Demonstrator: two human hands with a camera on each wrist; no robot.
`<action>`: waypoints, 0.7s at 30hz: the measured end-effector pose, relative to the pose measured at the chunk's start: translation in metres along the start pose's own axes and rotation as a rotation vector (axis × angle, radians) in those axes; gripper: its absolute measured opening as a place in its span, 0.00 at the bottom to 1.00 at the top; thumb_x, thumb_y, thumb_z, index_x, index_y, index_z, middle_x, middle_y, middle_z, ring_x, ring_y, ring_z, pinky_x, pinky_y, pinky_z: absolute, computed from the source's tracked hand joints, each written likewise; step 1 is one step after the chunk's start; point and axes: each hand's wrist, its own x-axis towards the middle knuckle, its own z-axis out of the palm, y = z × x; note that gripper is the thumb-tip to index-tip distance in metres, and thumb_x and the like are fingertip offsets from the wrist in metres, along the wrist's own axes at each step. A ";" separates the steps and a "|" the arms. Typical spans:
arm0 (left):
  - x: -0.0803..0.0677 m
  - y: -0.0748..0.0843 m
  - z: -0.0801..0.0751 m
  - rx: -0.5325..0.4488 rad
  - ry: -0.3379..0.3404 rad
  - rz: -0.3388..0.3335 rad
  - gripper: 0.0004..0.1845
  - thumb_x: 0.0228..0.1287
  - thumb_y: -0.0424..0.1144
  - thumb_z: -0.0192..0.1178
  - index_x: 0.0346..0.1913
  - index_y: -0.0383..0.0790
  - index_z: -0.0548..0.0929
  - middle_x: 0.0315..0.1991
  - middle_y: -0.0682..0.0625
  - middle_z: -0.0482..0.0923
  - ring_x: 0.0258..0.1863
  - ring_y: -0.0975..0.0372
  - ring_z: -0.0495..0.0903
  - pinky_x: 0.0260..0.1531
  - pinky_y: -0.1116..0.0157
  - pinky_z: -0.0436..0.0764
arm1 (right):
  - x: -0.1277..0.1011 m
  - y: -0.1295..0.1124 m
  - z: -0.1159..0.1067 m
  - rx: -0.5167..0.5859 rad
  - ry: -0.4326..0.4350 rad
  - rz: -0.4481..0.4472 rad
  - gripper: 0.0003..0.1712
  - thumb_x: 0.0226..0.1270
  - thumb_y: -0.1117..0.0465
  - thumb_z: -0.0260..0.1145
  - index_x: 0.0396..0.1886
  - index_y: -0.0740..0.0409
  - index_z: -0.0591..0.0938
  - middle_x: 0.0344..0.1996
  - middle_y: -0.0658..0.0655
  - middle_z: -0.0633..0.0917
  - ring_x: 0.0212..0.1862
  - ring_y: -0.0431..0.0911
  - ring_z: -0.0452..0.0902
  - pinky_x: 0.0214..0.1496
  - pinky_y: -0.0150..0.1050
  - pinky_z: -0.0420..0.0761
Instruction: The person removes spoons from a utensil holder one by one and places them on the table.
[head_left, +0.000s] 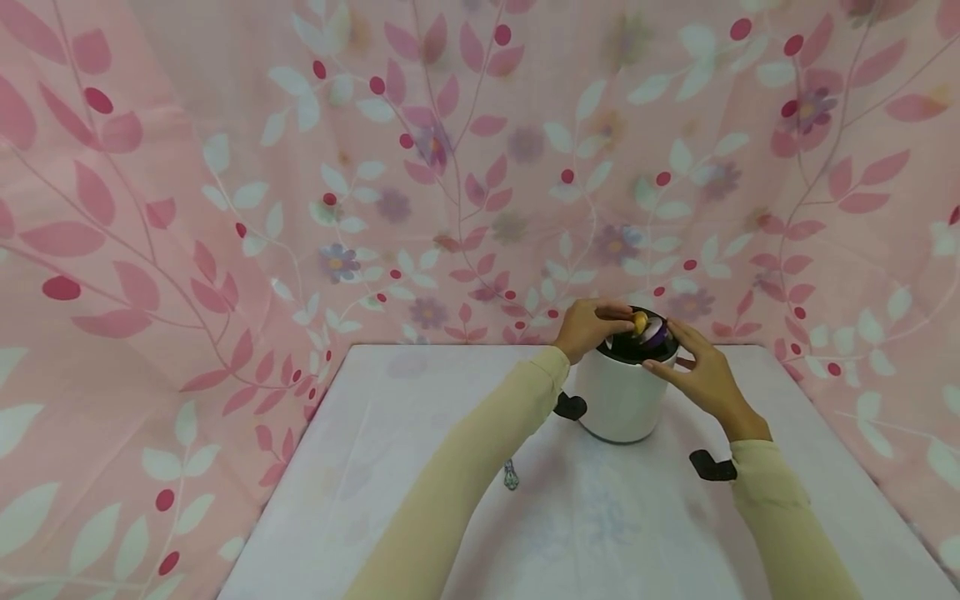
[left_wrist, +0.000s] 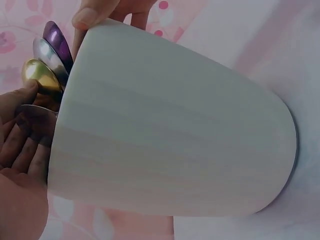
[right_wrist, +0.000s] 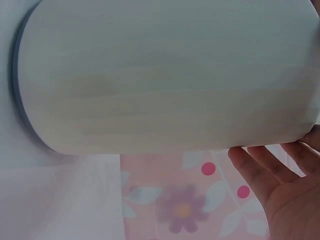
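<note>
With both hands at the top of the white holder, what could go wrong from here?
The left hand pinches the gold spoon; pulling it may drag the purple spoon or silver spoon beside it. The right hand only touches the white holder at its rim, so it might tip.

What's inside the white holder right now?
The white holder has spoon bowls poking out: a gold spoon, a silver one and a purple one. Their handles and the holder's bottom are hidden.

Staged tabletop booth, pink floral-print cloth backdrop (head_left: 480, 167) draped on three sides, white covered table (head_left: 420, 467), no household fixtures visible
</note>
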 end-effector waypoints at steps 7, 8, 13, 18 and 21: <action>-0.004 0.007 -0.001 -0.122 0.023 -0.037 0.06 0.57 0.35 0.71 0.38 0.40 0.90 0.35 0.56 0.86 0.32 0.64 0.83 0.32 0.68 0.84 | 0.000 -0.002 -0.001 0.013 0.018 -0.007 0.51 0.61 0.46 0.72 0.77 0.52 0.56 0.75 0.57 0.57 0.72 0.59 0.57 0.59 0.56 0.73; -0.004 0.008 -0.002 -0.122 0.012 -0.046 0.05 0.57 0.34 0.71 0.37 0.40 0.90 0.34 0.55 0.86 0.32 0.64 0.83 0.33 0.69 0.84 | 0.001 -0.002 -0.002 0.012 0.018 -0.008 0.51 0.60 0.46 0.72 0.77 0.53 0.57 0.75 0.57 0.57 0.72 0.59 0.57 0.59 0.56 0.73; -0.005 0.015 -0.005 0.012 -0.086 -0.081 0.05 0.56 0.39 0.72 0.35 0.44 0.90 0.35 0.59 0.85 0.36 0.68 0.82 0.39 0.72 0.82 | 0.000 -0.003 -0.001 0.001 0.015 -0.005 0.51 0.60 0.45 0.72 0.77 0.53 0.56 0.75 0.56 0.56 0.72 0.59 0.57 0.58 0.56 0.73; -0.006 0.018 -0.007 0.134 -0.207 -0.068 0.07 0.54 0.43 0.74 0.36 0.47 0.91 0.37 0.61 0.83 0.39 0.68 0.80 0.41 0.71 0.80 | -0.001 -0.003 0.000 0.002 0.008 -0.004 0.51 0.61 0.45 0.72 0.78 0.50 0.55 0.76 0.56 0.56 0.72 0.59 0.56 0.59 0.55 0.73; -0.006 0.021 -0.007 0.182 -0.256 -0.043 0.08 0.55 0.43 0.73 0.37 0.47 0.91 0.38 0.61 0.83 0.39 0.70 0.79 0.41 0.72 0.79 | -0.001 -0.003 0.000 0.004 0.008 -0.006 0.51 0.61 0.45 0.71 0.78 0.49 0.55 0.76 0.55 0.55 0.72 0.59 0.56 0.59 0.56 0.72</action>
